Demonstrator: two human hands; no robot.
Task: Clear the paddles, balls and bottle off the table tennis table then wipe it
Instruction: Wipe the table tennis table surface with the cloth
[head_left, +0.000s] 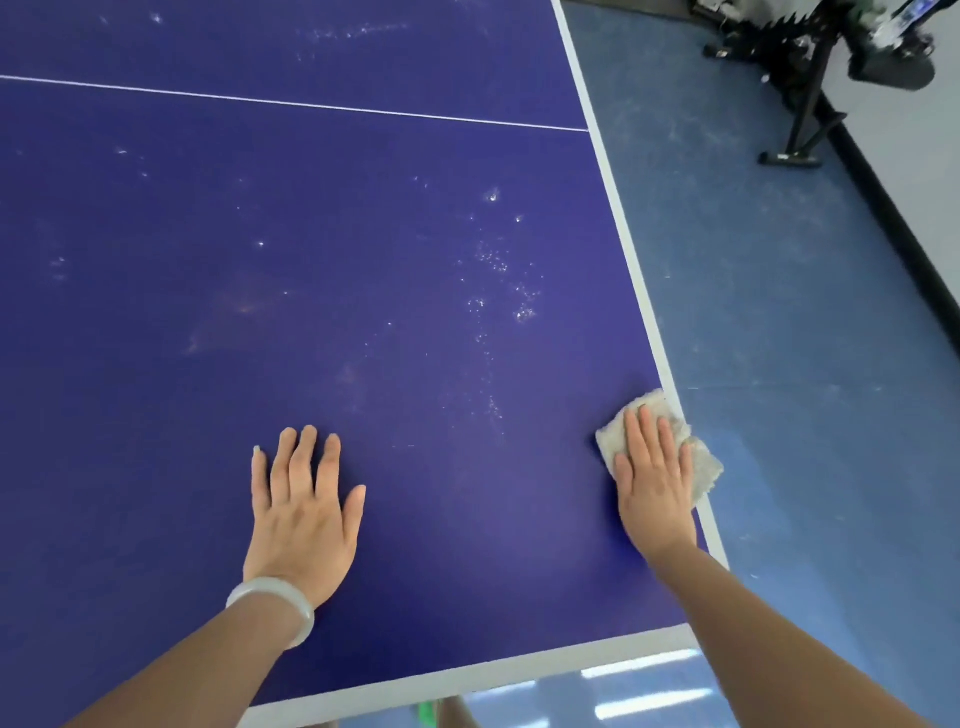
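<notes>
Pale bangle (272, 605) on the left wrist; black stand (802, 104) beyond the speckled surface (363, 270). Left hand (304, 519) lies spread flat; right hand (655, 486) presses a cloth (704, 467).

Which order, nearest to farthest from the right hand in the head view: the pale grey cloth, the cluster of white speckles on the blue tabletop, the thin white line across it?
1. Pale grey cloth, pressed flat under the right hand, by the right edge.
2. Cluster of white speckles, ahead of that hand.
3. Thin white line, farthest, running across the far part.
</notes>
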